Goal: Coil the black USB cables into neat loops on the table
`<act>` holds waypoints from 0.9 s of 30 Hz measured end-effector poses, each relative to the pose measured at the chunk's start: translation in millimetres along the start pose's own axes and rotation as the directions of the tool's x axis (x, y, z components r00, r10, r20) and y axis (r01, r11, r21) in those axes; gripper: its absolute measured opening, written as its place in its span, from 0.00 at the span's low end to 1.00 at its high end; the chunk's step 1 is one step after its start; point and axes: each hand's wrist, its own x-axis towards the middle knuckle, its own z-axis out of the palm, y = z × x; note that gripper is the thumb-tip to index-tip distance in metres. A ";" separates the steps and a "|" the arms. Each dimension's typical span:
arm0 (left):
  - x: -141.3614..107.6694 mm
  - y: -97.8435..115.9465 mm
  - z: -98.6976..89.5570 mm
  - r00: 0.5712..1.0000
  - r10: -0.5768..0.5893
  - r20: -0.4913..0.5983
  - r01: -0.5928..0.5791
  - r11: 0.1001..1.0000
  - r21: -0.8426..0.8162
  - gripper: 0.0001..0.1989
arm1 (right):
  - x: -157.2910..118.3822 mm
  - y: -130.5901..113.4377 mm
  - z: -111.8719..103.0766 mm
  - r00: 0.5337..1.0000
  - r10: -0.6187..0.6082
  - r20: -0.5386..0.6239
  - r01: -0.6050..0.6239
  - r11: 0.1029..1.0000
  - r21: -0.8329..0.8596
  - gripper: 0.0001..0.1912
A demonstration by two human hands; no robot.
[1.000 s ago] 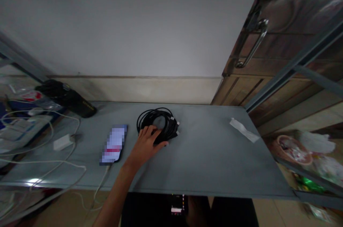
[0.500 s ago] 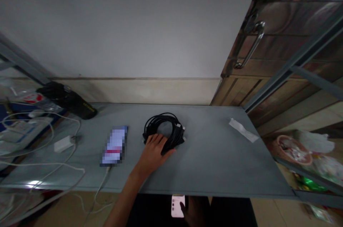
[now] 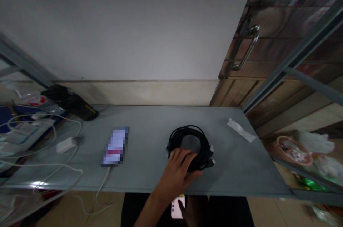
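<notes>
Sitting a bit right of middle on the desk (image 3: 142,170), toward the front edge: black cable coil (image 3: 205,148), left hand (image 3: 177,168) clamped on its near side. Right hand (image 3: 190,212) is below that edge with a lit phone (image 3: 175,211), can't tell its grip. Pixelated phone (image 3: 115,146) left of center, black bottle (image 3: 71,102) by the back left corner.

The left hand (image 3: 179,170) hides part of the black cable coil (image 3: 205,148); pixelation blurs the tabletop phone (image 3: 115,145).

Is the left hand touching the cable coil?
Touching: the head view shows the left hand curled over the near side of the black cable coil.
</notes>
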 end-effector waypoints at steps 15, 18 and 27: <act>-60.6 -64.5 -25.4 0.853 -0.350 -0.387 0.343 0.935 -0.089 0.23 | -7.7 -33.6 -69.6 0.999 -0.013 -0.037 0.020 0.982 0.186 0.41; -59.7 -64.0 -22.2 0.866 -0.348 -0.359 0.340 0.936 -0.088 0.24 | -12.4 -33.2 -86.6 0.996 -0.047 -0.078 0.063 0.972 0.228 0.45; -61.8 -62.7 -19.3 0.915 -0.234 -0.329 0.257 0.966 0.027 0.24 | -41.2 -59.9 -145.9 0.930 -0.274 -0.247 0.336 0.905 0.260 0.31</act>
